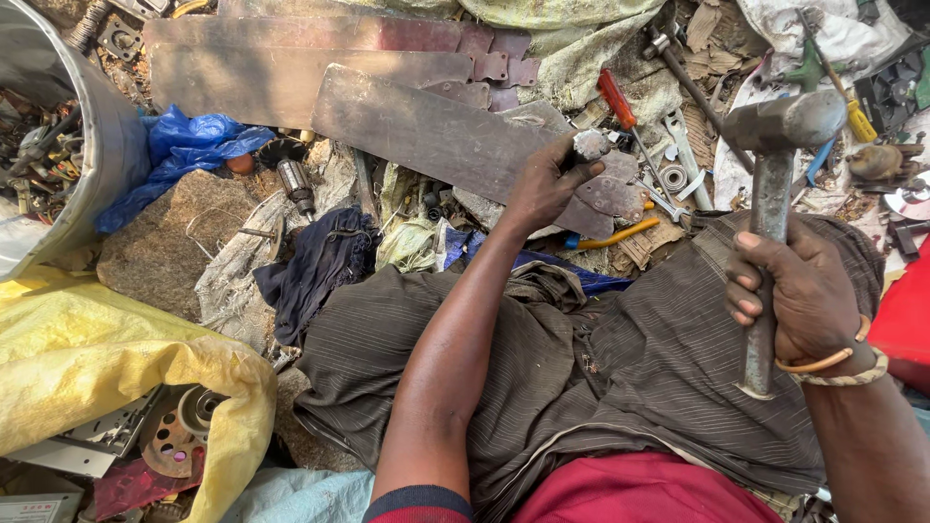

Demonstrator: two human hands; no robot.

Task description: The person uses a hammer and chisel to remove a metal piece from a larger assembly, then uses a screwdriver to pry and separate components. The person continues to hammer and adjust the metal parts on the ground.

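Observation:
My right hand [799,295] grips the metal handle of a hammer [775,155], raised with its grey head up at the right. My left hand [547,184] reaches forward and holds a small round metal part [588,145] down on the end of a rusty fan blade [436,136]. Two more long metal blades [291,77] lie behind it. My lap is covered by dark striped cloth [620,368].
A red-handled screwdriver [617,99], wrenches [683,145] and a bearing [673,177] lie near the blade. A metal drum of scrap [92,145] stands at the left beside a blue bag [189,145]. A yellow sack [107,368] covers parts at lower left.

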